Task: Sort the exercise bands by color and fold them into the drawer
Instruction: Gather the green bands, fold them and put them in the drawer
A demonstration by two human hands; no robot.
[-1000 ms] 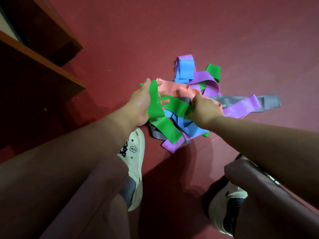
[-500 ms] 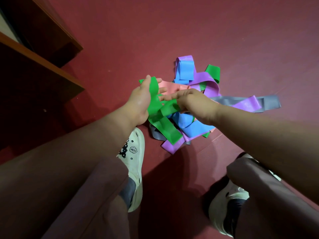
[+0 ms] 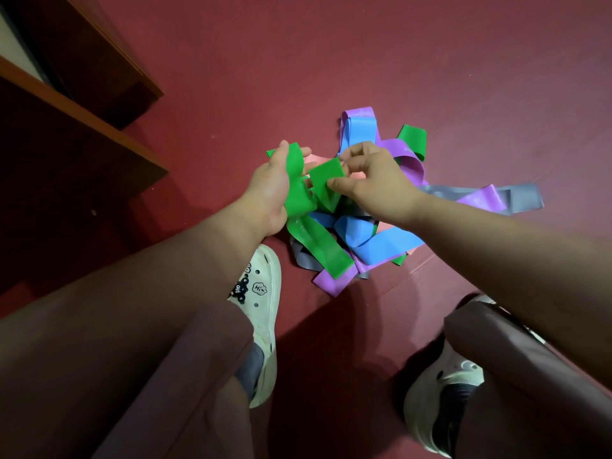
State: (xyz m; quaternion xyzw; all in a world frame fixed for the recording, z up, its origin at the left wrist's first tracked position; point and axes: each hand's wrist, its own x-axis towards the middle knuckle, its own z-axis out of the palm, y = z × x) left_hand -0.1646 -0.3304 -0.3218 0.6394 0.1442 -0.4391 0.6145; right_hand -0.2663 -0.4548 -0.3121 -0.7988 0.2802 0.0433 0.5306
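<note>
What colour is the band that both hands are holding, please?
Green; the band held by the left hand and right hand shows best in the head view.

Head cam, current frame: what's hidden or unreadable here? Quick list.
Head view only.
1. Wooden furniture: cut off by the left edge and dark; no drawer discernible.
2. Pink band: mostly covered by the left hand, right hand and green band.
3. Whether both hands hold one green band: the join is hidden behind the fingers.
4. Bands per colour: the pile overlaps itself.
5. Any print on the purple band: too small.
</note>
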